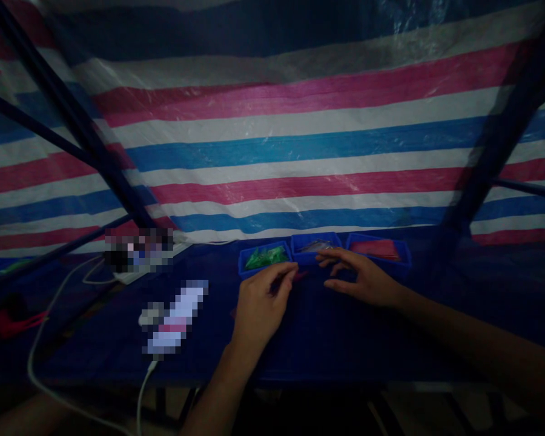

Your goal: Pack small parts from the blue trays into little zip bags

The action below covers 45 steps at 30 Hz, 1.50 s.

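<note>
My left hand rests on the dark blue table with its fingers curled in a pinch on a small red piece at the fingertips. My right hand lies just to its right, fingers stretched out and spread, the tips reaching the middle blue tray. That tray holds small greyish parts. A blue tray with green pieces stands to the left and a blue tray with red pieces to the right.
A striped red, white and blue tarp hangs behind the table. Dark metal poles cross at left and right. A white cable runs over the table's left part to a blurred-out device. A red object lies far left.
</note>
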Available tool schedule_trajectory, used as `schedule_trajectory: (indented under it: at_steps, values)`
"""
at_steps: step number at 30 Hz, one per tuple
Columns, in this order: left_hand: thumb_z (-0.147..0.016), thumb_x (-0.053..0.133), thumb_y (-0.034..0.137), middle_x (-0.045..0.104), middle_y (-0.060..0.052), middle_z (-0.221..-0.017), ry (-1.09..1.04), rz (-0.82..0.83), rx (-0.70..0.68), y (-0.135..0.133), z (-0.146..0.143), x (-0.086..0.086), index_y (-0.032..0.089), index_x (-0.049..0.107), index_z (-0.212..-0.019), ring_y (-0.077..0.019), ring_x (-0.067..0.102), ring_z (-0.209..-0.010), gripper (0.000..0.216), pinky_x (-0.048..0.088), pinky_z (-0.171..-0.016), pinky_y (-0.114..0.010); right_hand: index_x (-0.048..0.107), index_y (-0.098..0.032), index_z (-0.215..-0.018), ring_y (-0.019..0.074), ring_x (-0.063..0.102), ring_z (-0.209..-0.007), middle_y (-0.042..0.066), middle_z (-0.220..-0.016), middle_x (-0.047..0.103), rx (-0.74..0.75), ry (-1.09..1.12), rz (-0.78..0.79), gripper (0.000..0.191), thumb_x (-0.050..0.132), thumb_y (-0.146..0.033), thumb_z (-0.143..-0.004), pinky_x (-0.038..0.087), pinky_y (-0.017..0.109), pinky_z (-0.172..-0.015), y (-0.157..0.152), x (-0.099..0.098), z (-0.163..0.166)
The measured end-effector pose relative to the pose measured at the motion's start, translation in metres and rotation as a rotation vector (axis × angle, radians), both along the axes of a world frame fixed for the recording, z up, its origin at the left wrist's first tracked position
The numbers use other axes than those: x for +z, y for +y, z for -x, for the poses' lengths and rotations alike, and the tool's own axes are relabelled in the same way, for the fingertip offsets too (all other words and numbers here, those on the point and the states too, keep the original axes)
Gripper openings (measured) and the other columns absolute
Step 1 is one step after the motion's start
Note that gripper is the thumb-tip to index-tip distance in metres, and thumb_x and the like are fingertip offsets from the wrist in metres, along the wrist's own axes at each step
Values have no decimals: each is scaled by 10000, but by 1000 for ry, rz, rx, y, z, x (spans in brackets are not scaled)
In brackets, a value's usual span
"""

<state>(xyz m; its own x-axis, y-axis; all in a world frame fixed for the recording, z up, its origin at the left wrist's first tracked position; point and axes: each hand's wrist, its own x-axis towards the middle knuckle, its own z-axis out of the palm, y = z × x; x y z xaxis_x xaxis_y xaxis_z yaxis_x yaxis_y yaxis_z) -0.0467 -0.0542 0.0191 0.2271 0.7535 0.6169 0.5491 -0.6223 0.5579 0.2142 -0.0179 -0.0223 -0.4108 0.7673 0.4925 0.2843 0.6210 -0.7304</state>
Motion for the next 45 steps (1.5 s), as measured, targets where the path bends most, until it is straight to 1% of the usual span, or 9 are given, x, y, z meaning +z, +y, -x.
schedule_trajectory:
  at_steps: [2,7,10,18,27,31,36,41,45]
  values:
    - [-975,642,292,785,-34,-1127,-112,114,-125,5,-15,2,231,748,-1145,-201,757,-1021,210,613,-942,-337,585,-281,-1409,259,680,-1172,96,-1365,669,69,121,130,644,819,-399,-820,580,404,-952,1,-2,1]
    - [-951,678,299,784,-68,-1135,-258,308,-355,24,-36,-7,205,705,-1228,-211,756,-1044,294,604,-969,-351,774,-230,-976,229,752,-905,44,-985,793,-42,179,276,264,776,-457,-842,596,390,-879,7,-6,-3]
    - [-893,750,301,782,-82,-1127,-281,332,-344,34,-37,-17,192,669,-1273,-218,761,-1014,403,615,-943,-366,773,-235,-983,227,753,-876,37,-964,796,-108,226,242,264,775,-458,-841,599,371,-834,9,-6,-4]
    - [-933,684,270,783,-70,-1100,-182,354,-308,38,-34,-33,219,688,-1226,-222,756,-1016,298,598,-959,-385,764,-270,-1086,252,743,-970,51,-1074,784,-266,157,76,278,758,-433,-861,591,410,-891,8,-2,-2]
    - [-949,656,239,784,-54,-1017,-236,320,-292,42,-36,-37,213,639,-1282,-196,756,-938,335,599,-896,-345,704,-251,-1161,227,732,-865,41,-1012,770,-221,45,150,407,794,-452,-818,604,377,-803,7,2,-8]
    - [-948,655,229,755,-63,-1085,-207,240,-234,43,-34,-39,229,605,-1318,-189,735,-957,374,594,-890,-347,692,-232,-1025,225,734,-907,47,-1039,763,-164,162,200,316,785,-458,-824,598,360,-826,10,-2,-5]
    - [-935,684,277,688,-80,-1170,-45,45,-173,33,-36,-32,217,679,-1156,-203,674,-1030,229,565,-901,-353,624,-246,-941,210,724,-786,20,-886,739,-245,329,215,315,789,-482,-813,603,347,-739,11,-7,2]
    - [-882,762,372,680,-81,-1258,49,86,-336,25,-41,-26,220,658,-1262,-226,651,-1131,422,539,-980,-361,650,-227,-968,227,741,-928,43,-985,750,-71,319,298,355,819,-487,-794,605,372,-859,-1,0,10]
    - [-972,632,313,737,-62,-1147,39,128,-240,30,-38,-28,219,704,-1192,-215,689,-1023,250,542,-955,-366,693,-207,-1030,209,734,-871,70,-1023,758,-36,306,294,366,768,-512,-843,608,378,-836,-6,6,9]
